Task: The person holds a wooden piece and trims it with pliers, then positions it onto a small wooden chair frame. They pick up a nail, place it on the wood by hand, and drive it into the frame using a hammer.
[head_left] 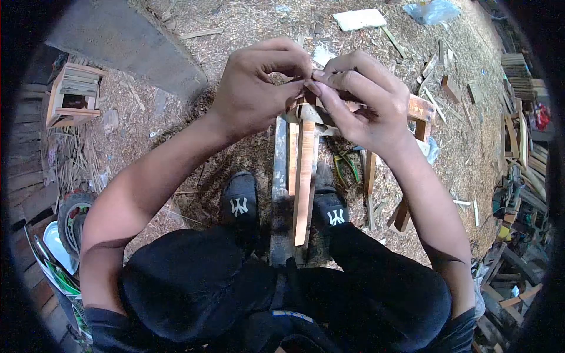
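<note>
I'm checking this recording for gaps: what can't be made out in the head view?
All in the head view:
- What, if anything, the left hand and right hand pinch: too small, fingertips cover it.
- Heels of the shoes: hidden by the trousers.
- Outer side of the stacked wood: lost in the dark lens border.

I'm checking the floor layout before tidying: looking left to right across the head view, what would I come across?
Small slatted wooden frame, left shoe, long wooden strip, pliers, bluish plastic bag.
</note>
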